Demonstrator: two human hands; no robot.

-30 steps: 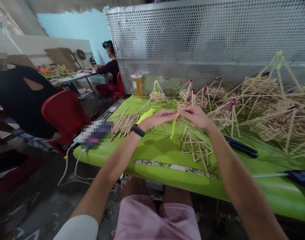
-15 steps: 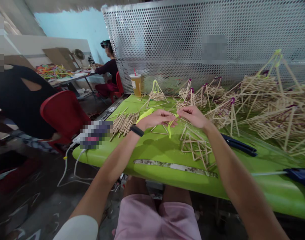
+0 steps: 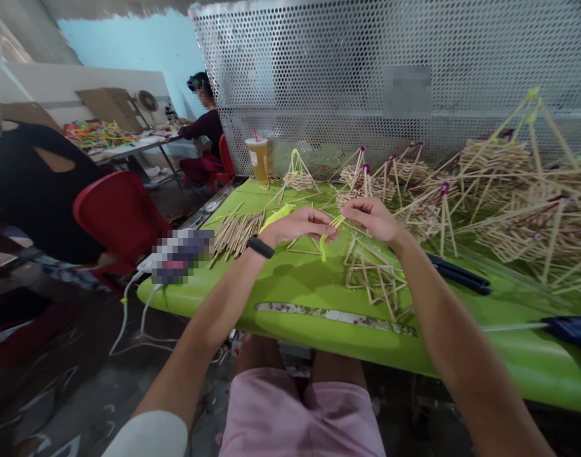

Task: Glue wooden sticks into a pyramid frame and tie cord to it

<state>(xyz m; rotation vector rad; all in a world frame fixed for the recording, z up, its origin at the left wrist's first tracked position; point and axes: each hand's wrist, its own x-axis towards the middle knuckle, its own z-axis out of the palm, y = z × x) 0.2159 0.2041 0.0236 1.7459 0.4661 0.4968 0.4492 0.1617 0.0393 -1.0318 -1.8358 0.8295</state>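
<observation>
Neon-yellow cord [image 3: 337,221] stretches in several strands between my two hands above the green table. My left hand [image 3: 304,226], with a black band at the wrist, pinches one end, and a loose tail of it dangles below the fingers. The other end is pinched in the fingertips of my right hand [image 3: 372,218]. Below the right hand lies a flat lattice of wooden sticks [image 3: 373,279]. A bundle of loose sticks [image 3: 236,236] rests left of my left hand, beside more yellow cord [image 3: 277,217].
Stick pyramids [image 3: 523,219] crowd the right and back of the table, before a perforated metal panel [image 3: 319,76]. A dark-handled tool [image 3: 462,276] lies right of my right forearm, near a blue glue gun [image 3: 571,333]. A drink cup [image 3: 259,158] stands behind. Two people sit at left.
My right hand has shifted slightly up and right, away from the left. More of the yellow strands now show stretched between them.
</observation>
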